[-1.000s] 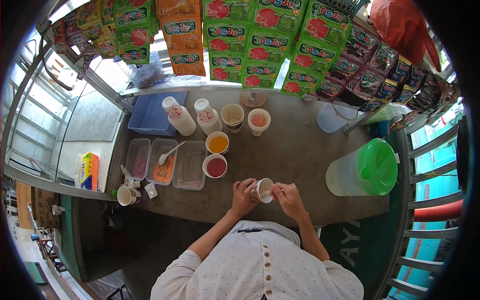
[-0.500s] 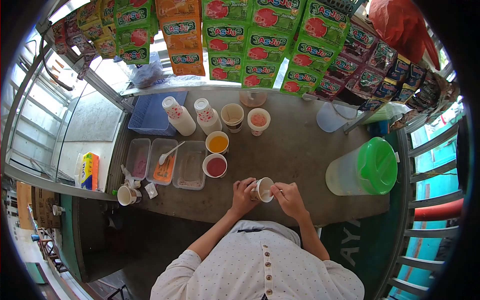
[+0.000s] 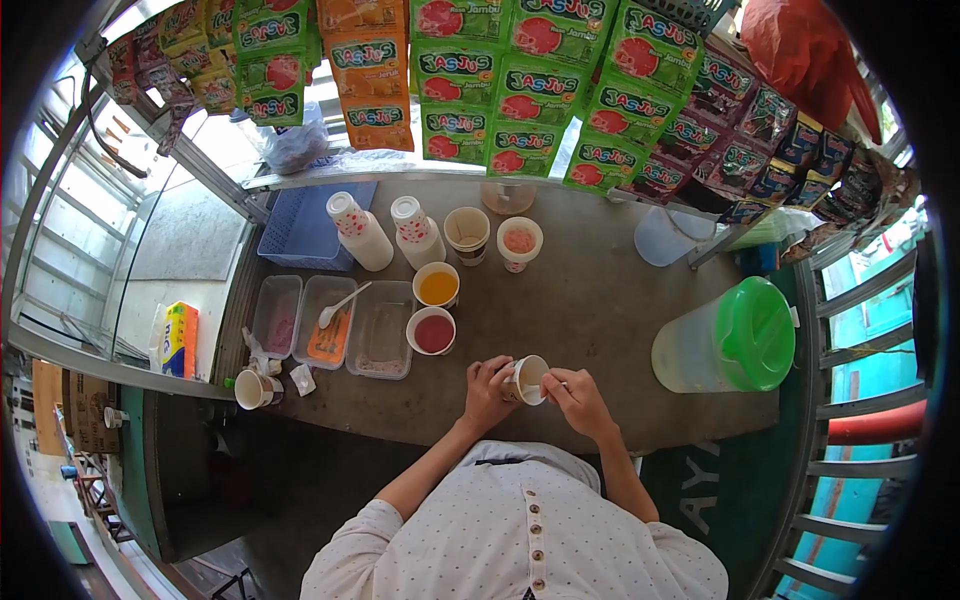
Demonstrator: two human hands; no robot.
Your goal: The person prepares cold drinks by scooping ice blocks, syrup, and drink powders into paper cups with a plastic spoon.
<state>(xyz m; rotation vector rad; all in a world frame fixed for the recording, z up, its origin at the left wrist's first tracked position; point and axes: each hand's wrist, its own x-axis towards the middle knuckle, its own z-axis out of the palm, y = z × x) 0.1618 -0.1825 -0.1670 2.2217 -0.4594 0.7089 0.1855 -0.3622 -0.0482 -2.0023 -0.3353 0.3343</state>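
hands at a paper cup

head cam: left hand (image 3: 487, 388) wraps round paper cup (image 3: 527, 380), tilted, at near edge of counter (image 3: 600, 300). right hand (image 3: 580, 400) pinches thin utensil (image 3: 553, 384) at cup mouth. red drink (image 3: 432, 331) just behind; green-lid jug (image 3: 725, 340) well to the right.

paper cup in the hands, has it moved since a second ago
No. The paper cup sits as before, just below-right of the red drink cup.

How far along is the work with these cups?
Done, it seems: one cup of orange drink and one cup of red drink stand filled on the counter. In hand: the left hand tilts a paper cup, the right hand works at its mouth. Left: no coloured drink shows in it.
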